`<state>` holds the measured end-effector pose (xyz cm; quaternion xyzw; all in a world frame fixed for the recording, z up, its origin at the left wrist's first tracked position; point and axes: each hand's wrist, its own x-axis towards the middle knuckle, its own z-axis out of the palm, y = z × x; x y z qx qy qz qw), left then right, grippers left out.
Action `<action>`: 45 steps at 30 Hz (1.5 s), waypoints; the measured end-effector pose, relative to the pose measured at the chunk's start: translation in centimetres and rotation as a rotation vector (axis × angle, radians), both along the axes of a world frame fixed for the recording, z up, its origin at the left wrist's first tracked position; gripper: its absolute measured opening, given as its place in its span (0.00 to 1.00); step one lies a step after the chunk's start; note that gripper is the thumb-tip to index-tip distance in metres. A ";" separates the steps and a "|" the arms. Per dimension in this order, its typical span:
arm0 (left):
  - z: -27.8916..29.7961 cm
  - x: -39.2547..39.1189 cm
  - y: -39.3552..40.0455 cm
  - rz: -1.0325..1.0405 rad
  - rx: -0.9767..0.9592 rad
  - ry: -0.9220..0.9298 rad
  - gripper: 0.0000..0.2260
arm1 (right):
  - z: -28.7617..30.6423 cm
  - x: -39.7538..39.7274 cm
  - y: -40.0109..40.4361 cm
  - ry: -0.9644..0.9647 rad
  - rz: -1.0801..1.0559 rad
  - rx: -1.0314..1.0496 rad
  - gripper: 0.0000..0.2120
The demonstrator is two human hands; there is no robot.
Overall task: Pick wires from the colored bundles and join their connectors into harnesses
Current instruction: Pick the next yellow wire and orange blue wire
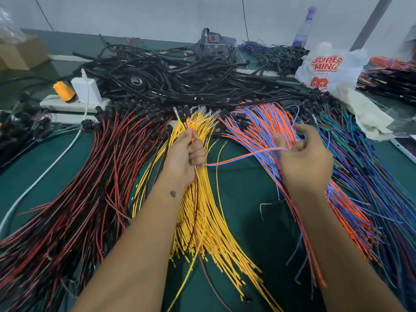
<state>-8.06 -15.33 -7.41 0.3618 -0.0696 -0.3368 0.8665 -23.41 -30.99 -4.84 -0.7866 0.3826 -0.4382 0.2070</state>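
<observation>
Wires lie fanned across the green table mat (236,188), long axes running from the near edge away toward the black connectors at the far ends. The left hand (184,156) is curled tight around a few thin wires, their connector tips (180,113) pointing up and away above the yellow wire bundle (209,221). The right hand (306,156) pinches an orange-and-blue wire pair (243,156) over the orange-and-blue bundle (265,122); this pair runs nearly level, leftward to the left fist.
</observation>
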 end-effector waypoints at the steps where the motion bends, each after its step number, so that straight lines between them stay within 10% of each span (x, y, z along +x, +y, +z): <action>1: 0.0 0.0 -0.1 0.001 0.024 -0.023 0.16 | 0.2 -0.2 -0.2 -0.088 -0.014 0.027 0.16; 6: -0.1 -0.5 -0.6 0.029 0.220 -0.203 0.15 | 1.0 -0.7 -0.8 -0.174 0.070 0.120 0.11; 11: -0.4 -1.0 -1.1 0.034 0.354 -0.384 0.14 | 3.1 -1.2 1.0 0.358 0.636 0.317 0.05; 17: 0.1 -1.0 -1.5 0.024 0.467 -0.404 0.15 | 4.9 -2.6 4.6 0.921 1.171 0.370 0.26; 21: 1.8 -1.4 -2.1 0.009 0.570 -0.414 0.15 | 4.7 -3.1 6.3 0.856 1.335 0.501 0.29; 27: 6.6 -3.9 -6.1 -0.164 0.157 0.031 0.17 | 5.0 -3.8 5.4 0.535 1.159 0.556 0.15; 34: 4.1 -9.9 -10.7 -0.104 0.459 -0.407 0.15 | 4.7 -7.1 -2.6 -0.112 0.361 0.606 0.14; 45: -1.7 -11.8 -11.4 0.086 0.480 -0.604 0.16 | 0.5 -10.9 -11.7 0.272 -0.049 0.472 0.11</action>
